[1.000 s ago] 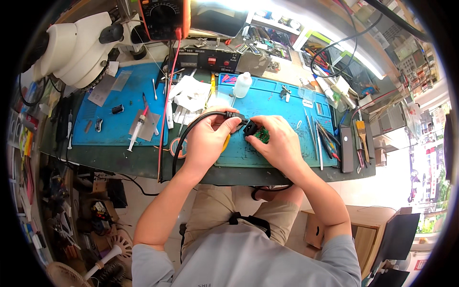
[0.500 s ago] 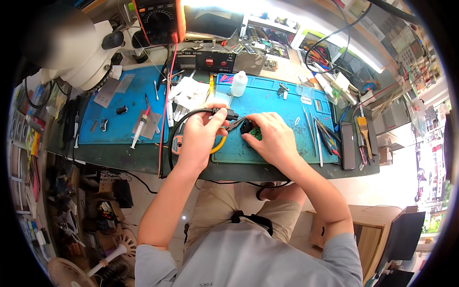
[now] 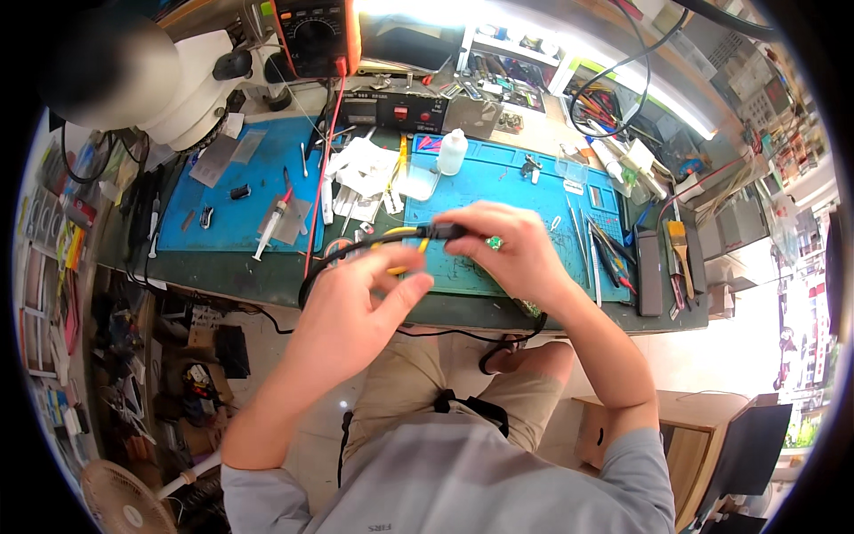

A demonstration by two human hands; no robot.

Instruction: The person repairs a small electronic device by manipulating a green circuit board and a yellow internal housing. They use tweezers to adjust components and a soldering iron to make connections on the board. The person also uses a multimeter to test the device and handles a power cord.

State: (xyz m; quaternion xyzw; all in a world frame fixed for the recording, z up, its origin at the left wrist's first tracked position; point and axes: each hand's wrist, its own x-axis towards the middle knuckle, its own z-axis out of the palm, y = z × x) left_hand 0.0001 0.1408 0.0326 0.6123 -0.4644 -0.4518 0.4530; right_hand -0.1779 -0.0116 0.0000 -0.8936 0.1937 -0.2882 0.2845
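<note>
My right hand (image 3: 511,252) grips a small green circuit board (image 3: 494,242) with a black socket, mostly hidden by the fingers. A black power cable (image 3: 374,240) runs in from the left, and its plug (image 3: 436,231) meets the socket at my right fingertips. My left hand (image 3: 360,307), blurred by motion, is just below the cable, thumb and fingers apart and nothing visible between them. Behind it, the yellow handles (image 3: 400,235) of a pair of pliers show near the cable, partly covered.
Blue mats (image 3: 543,200) cover the bench. A white dropper bottle (image 3: 452,152) stands behind my hands. Tweezers (image 3: 593,258) and several pliers (image 3: 614,254) lie at right, a syringe (image 3: 274,222) at left. A microscope (image 3: 169,80) and a multimeter (image 3: 313,36) stand at back left.
My left hand has let go of the cable plug and drawn back toward me. The plug has moved right to the socket in my right hand. The pliers no longer show in my left hand.
</note>
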